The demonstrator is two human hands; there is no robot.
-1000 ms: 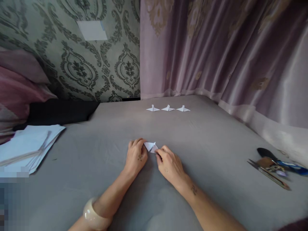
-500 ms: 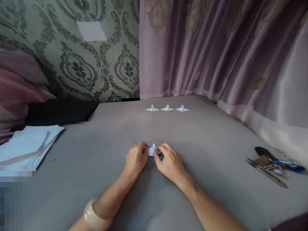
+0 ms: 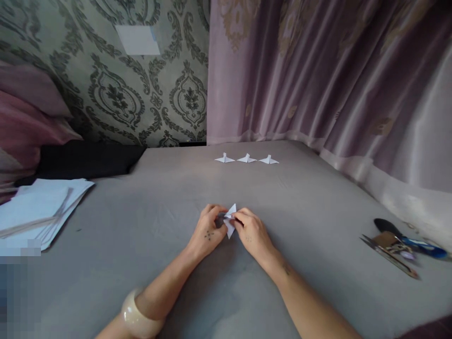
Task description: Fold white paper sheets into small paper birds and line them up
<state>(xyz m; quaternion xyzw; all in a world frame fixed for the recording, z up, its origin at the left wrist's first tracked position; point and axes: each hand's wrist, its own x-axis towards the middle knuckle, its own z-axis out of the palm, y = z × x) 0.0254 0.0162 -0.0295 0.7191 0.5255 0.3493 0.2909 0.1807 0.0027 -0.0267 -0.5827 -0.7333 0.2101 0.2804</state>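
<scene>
Between my two hands is a small white origami crane (image 3: 230,229), its two pointed wings aimed away from me and toward me. My left hand (image 3: 209,227) pinches it from the left with thumb and fingers. From the right, my right hand (image 3: 253,230) grips it between thumb and forefinger. The crane's middle is partly hidden by my fingertips. Farther back, three finished-looking white paper cranes (image 3: 247,158) stand in a row with wings spread.
A stack of white paper (image 3: 45,202) lies at the left, by a black cloth (image 3: 92,160). At the right are scissors (image 3: 409,235), a pencil (image 3: 395,262) and small items on the grey sheet (image 3: 141,263). Curtains (image 3: 268,84) hang behind.
The paper crane in my hands has turned so its wings run front to back instead of sideways. My left hand has moved right, closer to my right hand.
</scene>
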